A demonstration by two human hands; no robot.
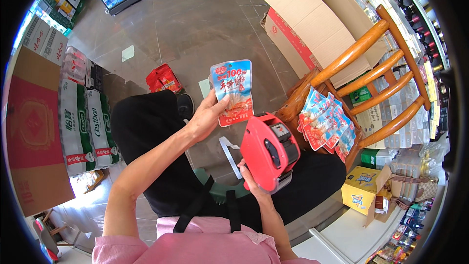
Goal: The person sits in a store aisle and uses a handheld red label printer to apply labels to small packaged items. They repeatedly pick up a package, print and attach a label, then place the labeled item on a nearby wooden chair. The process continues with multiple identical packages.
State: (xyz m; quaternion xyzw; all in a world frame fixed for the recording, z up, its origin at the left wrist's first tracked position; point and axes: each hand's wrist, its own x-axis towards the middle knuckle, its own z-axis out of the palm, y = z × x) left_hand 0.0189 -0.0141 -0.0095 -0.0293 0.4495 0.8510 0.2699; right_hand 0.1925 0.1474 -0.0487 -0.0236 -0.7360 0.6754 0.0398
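My left hand (206, 116) grips a blue and red foil snack pouch (236, 97) by its left side, thumb across the printed front. The pouch is upright and faces me. In my right hand (253, 182) is a red handheld price label gun (262, 154), held by its lower end. Its upper end is close to the pouch's bottom right corner; whether they touch I cannot tell. A pale paper strip (230, 158) hangs in a loop to the left of the gun. Several similar pouches (324, 123) lie fanned on the seat of a wooden chair (366, 75) at my right.
Red packets (163, 79) lie on the tiled floor (198, 18) beyond my left knee. A large cardboard box (307, 18) with raised flaps stands behind the chair. Wrapped bottle packs (89, 128) and a carton (34, 124) line the left. A yellow box (361, 189) is at lower right.
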